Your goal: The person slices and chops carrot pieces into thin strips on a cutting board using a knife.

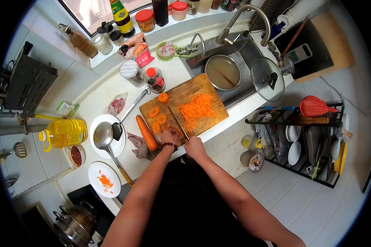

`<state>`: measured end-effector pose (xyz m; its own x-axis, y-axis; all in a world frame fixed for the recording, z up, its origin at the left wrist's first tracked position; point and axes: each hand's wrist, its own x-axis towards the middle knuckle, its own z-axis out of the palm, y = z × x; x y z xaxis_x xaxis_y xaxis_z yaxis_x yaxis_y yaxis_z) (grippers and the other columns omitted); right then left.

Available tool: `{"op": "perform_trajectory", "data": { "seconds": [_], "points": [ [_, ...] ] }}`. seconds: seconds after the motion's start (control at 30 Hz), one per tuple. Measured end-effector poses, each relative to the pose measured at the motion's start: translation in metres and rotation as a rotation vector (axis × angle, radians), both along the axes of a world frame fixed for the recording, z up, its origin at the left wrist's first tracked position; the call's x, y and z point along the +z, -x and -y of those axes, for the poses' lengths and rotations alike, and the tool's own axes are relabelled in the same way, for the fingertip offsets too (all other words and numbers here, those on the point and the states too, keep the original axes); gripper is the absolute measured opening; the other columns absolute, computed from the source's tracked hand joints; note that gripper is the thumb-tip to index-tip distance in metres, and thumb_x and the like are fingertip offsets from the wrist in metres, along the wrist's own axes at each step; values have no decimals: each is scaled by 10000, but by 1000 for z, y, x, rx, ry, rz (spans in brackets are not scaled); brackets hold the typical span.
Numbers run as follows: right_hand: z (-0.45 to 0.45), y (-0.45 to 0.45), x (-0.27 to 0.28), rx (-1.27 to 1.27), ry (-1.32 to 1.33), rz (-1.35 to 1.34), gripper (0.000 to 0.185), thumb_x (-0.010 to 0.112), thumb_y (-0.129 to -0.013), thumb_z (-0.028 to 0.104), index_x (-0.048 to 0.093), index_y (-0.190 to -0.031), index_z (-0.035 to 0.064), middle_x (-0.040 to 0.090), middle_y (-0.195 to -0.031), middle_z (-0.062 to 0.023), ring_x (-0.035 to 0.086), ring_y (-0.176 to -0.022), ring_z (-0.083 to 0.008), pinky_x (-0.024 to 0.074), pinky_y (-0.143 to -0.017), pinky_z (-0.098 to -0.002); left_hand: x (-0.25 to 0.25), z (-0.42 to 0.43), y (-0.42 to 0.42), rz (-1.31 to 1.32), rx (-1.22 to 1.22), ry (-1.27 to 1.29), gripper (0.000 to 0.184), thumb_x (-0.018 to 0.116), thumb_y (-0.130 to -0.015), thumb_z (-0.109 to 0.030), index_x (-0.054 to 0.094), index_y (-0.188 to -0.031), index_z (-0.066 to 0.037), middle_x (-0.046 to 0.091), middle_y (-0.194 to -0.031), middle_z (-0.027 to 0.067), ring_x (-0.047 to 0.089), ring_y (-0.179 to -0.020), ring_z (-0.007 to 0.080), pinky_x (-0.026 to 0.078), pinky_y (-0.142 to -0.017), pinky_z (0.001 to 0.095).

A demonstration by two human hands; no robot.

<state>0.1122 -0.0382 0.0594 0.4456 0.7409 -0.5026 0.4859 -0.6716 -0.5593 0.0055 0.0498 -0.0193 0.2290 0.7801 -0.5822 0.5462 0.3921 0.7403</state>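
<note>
My right hand (195, 148) grips a kitchen knife (179, 124), its blade standing across the wooden cutting board (218, 109). Close by on the left, my left hand (171, 136) has its fingers bent together over a bit of carrot at the board's near edge; the fingers mostly hide that piece. To the right of the blade lies a heap of shredded carrot (197, 110). Several thick carrot slices (154, 111) rest left of it, with a carrot stub (163, 98) at the back. A whole carrot (146, 133) lies on the counter along the board's left side.
The sink (245, 61) holds a pot of cloudy water (222, 68). Left are a skimmer (103, 136) on a plate, a plate with carrot shreds (104, 181) and an oil jug (66, 132). A red-capped bottle (154, 79) stands behind the board. A rack (292, 160) stands right.
</note>
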Motion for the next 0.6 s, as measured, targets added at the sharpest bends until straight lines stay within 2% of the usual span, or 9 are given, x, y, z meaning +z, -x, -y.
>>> {"op": "perform_trajectory", "data": {
  "seconds": [0.1,0.17,0.3,0.37,0.53,0.6],
  "points": [
    [1,1,-7,7,-10,23,274,642,-898,139,690,-812,-117,643,-813,-360,647,-838,-520,532,-797,-568,7,-1,-1,-16,-23,-7,127,672,-914,-44,706,-908,78,739,-787,132,757,-713,217,589,-588,312],
    [1,1,-12,4,-7,19,276,641,-897,140,690,-810,-118,643,-814,-360,648,-839,-519,533,-795,-566,8,-1,-2,-85,-52,-52,158,694,-881,-89,724,-860,66,752,-790,150,758,-706,238,590,-645,323],
    [-1,-1,-20,34,-2,27,285,642,-896,144,687,-803,-121,645,-818,-358,649,-838,-518,538,-790,-557,-1,-1,-1,-104,-79,-54,149,695,-877,-74,722,-859,71,752,-809,167,756,-707,251,591,-646,335],
    [-1,-4,-17,29,-7,15,286,643,-895,144,686,-801,-122,645,-818,-356,650,-840,-516,538,-791,-555,-26,5,0,-8,1,-62,161,698,-882,-79,715,-878,81,745,-806,172,753,-705,253,594,-645,348],
    [-1,-3,-5,46,9,10,286,642,-895,144,684,-803,-123,647,-821,-354,649,-852,-514,537,-798,-550,-10,8,0,38,85,-19,151,670,-899,-48,685,-924,100,728,-802,170,743,-683,235,599,-618,341],
    [3,-1,4,-38,-21,-16,283,642,-898,145,685,-822,-124,648,-830,-354,646,-864,-516,533,-805,-553,-11,10,-4,84,106,-5,140,656,-908,-30,674,-941,104,721,-803,169,740,-675,229,598,-604,336]
  ]
}}
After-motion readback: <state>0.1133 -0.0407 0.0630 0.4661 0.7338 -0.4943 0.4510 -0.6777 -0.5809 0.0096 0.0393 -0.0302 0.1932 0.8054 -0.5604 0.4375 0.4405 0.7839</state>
